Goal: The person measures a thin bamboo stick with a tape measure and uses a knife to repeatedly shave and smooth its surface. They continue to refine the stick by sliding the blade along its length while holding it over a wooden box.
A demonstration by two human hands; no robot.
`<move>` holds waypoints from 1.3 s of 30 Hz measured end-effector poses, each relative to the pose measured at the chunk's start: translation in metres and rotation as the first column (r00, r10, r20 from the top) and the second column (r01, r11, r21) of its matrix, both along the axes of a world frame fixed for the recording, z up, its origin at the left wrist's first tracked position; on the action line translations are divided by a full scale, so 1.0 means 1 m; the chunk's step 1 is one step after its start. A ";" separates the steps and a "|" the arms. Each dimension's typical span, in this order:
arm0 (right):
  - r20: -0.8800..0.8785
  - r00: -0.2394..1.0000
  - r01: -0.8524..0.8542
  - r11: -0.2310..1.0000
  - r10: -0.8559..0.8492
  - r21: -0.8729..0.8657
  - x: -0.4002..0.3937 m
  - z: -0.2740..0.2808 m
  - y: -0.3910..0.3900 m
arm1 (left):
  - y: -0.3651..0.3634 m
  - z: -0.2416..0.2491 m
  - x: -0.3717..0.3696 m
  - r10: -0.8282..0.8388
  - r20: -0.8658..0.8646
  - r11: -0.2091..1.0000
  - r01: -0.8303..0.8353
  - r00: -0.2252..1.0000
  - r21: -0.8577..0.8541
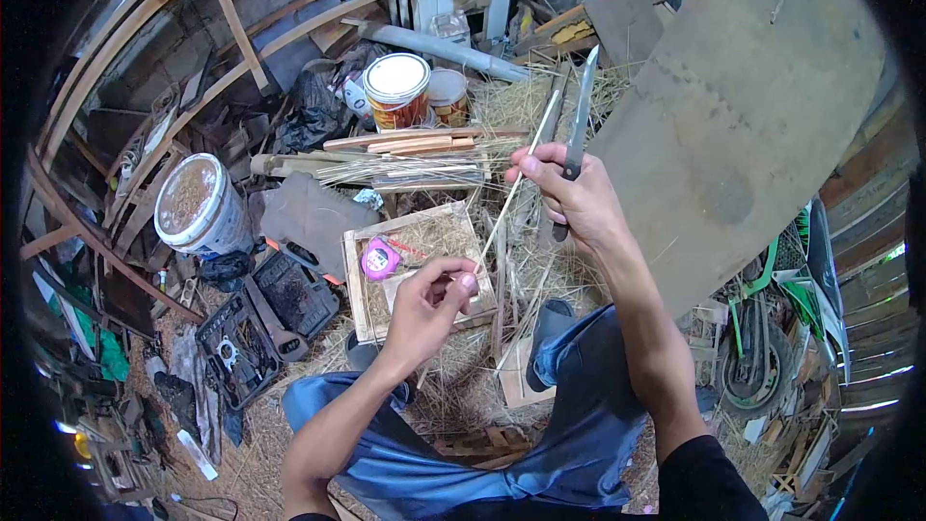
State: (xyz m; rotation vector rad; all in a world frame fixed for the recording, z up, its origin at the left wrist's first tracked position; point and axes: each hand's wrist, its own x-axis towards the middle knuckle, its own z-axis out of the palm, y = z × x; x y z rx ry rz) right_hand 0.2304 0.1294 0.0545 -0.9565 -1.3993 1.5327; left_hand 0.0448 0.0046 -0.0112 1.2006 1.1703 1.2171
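Note:
A thin pale strip of wood or bamboo [503, 213] runs slantwise between my two hands. My left hand [424, 311] pinches its lower end, over a shallow wooden box [353, 294]. In my right hand [579, 198] is a knife [583, 104] with a dark handle, its long blade pointing up and away from me. The thumb and fingers of that same hand also touch the strip, beside the blade. A pink tape measure [380, 259] lies in the box, left of my left hand.
A bundle of thin strips [415, 171] lies beyond the box. Paint buckets [396, 82] stand further back, and a white bucket [198, 203] at left. An open tool case [241, 347] rests on the littered floor. A large board [743, 125] leans in at right.

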 end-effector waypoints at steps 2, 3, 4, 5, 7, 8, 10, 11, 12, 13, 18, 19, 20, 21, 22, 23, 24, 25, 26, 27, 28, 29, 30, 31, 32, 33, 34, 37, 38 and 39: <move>-0.043 0.999 0.011 1.000 -0.010 0.009 -0.003 0.000 -0.001 | -0.001 0.003 0.002 -0.019 0.020 1.000 0.019 1.000 0.004; -0.084 0.996 0.019 1.000 -0.017 0.023 -0.003 0.001 -0.001 | -0.001 0.004 0.003 -0.035 0.042 0.999 0.034 0.999 0.014; -0.085 0.996 0.022 1.000 -0.020 0.019 -0.003 0.001 -0.001 | -0.001 0.004 0.004 -0.038 0.041 0.999 0.037 0.998 0.010; -0.077 0.997 0.018 0.999 -0.016 0.036 -0.003 0.001 -0.001 | -0.001 0.004 0.004 -0.053 0.074 0.999 0.052 0.996 0.016; -0.071 0.997 0.016 0.999 -0.012 0.049 -0.004 0.004 -0.002 | 0.000 0.005 0.005 -0.069 0.106 0.998 0.067 0.992 0.019; 0.018 0.998 0.052 0.991 -0.055 0.120 -0.004 0.007 -0.003 | 0.000 0.005 0.005 -0.064 0.162 0.998 0.062 0.985 0.015; 0.100 0.990 0.078 0.979 -0.098 0.189 -0.007 0.003 -0.003 | -0.001 0.009 0.003 -0.052 0.214 0.999 0.052 0.975 0.006; 0.170 0.976 0.085 0.953 -0.139 0.290 -0.007 -0.003 -0.002 | 0.000 0.011 0.002 -0.020 0.251 0.998 0.033 0.968 -0.046; 0.234 0.954 0.082 0.917 -0.185 0.389 -0.009 -0.008 -0.001 | 0.001 0.013 0.000 0.014 0.286 0.995 0.015 0.958 -0.097; 0.234 0.956 0.077 0.919 -0.178 0.387 -0.011 -0.013 -0.001 | 0.003 0.012 0.001 0.039 0.290 0.997 -0.018 0.956 -0.075; 0.728 0.591 -0.441 0.616 -0.348 0.653 -0.033 -0.027 -0.027 | 0.005 0.019 0.000 0.149 0.347 0.983 -0.102 0.926 -0.151; 0.725 0.566 -0.444 0.596 -0.393 0.669 -0.038 -0.037 -0.028 | 0.005 0.019 0.000 0.170 0.392 0.981 -0.116 0.904 -0.158; 0.724 0.566 -0.442 0.596 -0.394 0.670 -0.040 -0.041 -0.026 | 0.004 0.018 0.001 0.168 0.392 0.981 -0.115 0.905 -0.157; 0.705 0.543 -0.373 0.620 -0.457 0.690 -0.042 -0.044 -0.022 | 0.004 0.015 0.002 0.184 0.399 0.977 -0.122 0.898 -0.175; 0.685 0.513 -0.303 0.637 -0.518 0.708 -0.043 -0.046 -0.018 | 0.003 0.013 0.003 0.198 0.408 0.973 -0.129 0.891 -0.191; 0.685 0.510 -0.305 0.635 -0.521 0.710 -0.042 -0.048 -0.013 | 0.004 0.012 0.002 0.196 0.411 0.974 -0.128 0.890 -0.188; 0.680 0.467 -0.285 0.632 -0.565 0.721 -0.040 -0.048 -0.006 | 0.007 0.012 0.000 0.194 0.397 0.976 -0.134 0.897 -0.173; 0.672 0.424 -0.263 0.627 -0.607 0.733 -0.040 -0.049 -0.001 | 0.009 0.012 -0.003 0.192 0.381 0.977 -0.141 0.904 -0.157; 0.668 0.425 -0.263 0.622 -0.611 0.737 -0.041 -0.049 0.001 | 0.011 0.013 -0.002 0.190 0.382 0.978 -0.143 0.904 -0.150; 0.656 0.400 -0.245 0.615 -0.640 0.749 -0.043 -0.048 0.003 | 0.014 0.014 0.000 0.195 0.382 0.979 -0.155 0.903 -0.134; 0.645 0.373 -0.229 0.607 -0.667 0.761 -0.044 -0.046 0.007 | 0.015 0.015 0.001 0.201 0.384 0.979 -0.168 0.901 -0.118; 0.641 0.373 -0.234 0.600 -0.671 0.765 -0.041 -0.044 0.016 | 0.014 0.018 -0.002 0.197 0.407 0.979 -0.152 0.892 -0.139; 0.676 0.260 -0.161 0.659 -0.690 0.735 -0.033 -0.041 0.029 | 0.011 0.018 0.000 0.195 0.411 0.979 -0.153 0.891 -0.133; 0.707 0.146 -0.077 0.705 -0.692 0.705 -0.023 -0.038 0.042 | 0.006 0.018 0.005 0.169 0.352 0.980 -0.120 0.921 -0.158; 0.701 0.126 0.002 0.707 -0.702 0.707 -0.014 -0.039 0.052 | 0.001 0.018 0.008 0.137 0.289 0.979 -0.086 0.947 -0.185; 0.696 0.105 0.081 0.704 -0.710 0.705 0.000 -0.042 0.063 | -0.005 0.022 0.010 0.107 0.185 0.976 -0.068 0.977 -0.205; 0.745 0.088 0.158 0.748 -0.661 0.645 0.030 -0.058 0.082 | -0.013 0.022 0.012 0.108 0.187 0.978 -0.071 0.976 -0.196; 0.838 0.066 0.337 0.803 -0.541 0.492 0.083 -0.084 0.100 | -0.036 0.018 0.012 -0.127 0.001 0.989 0.127 0.992 -0.072; 0.835 0.065 0.328 0.802 -0.547 0.500 0.082 -0.096 0.097 | -0.039 0.016 0.009 -0.126 0.121 0.983 0.140 0.985 -0.117; 0.838 0.155 0.194 0.848 -0.523 0.493 0.082 -0.108 0.093 | -0.041 0.013 0.007 -0.115 0.246 0.974 0.158 0.962 -0.162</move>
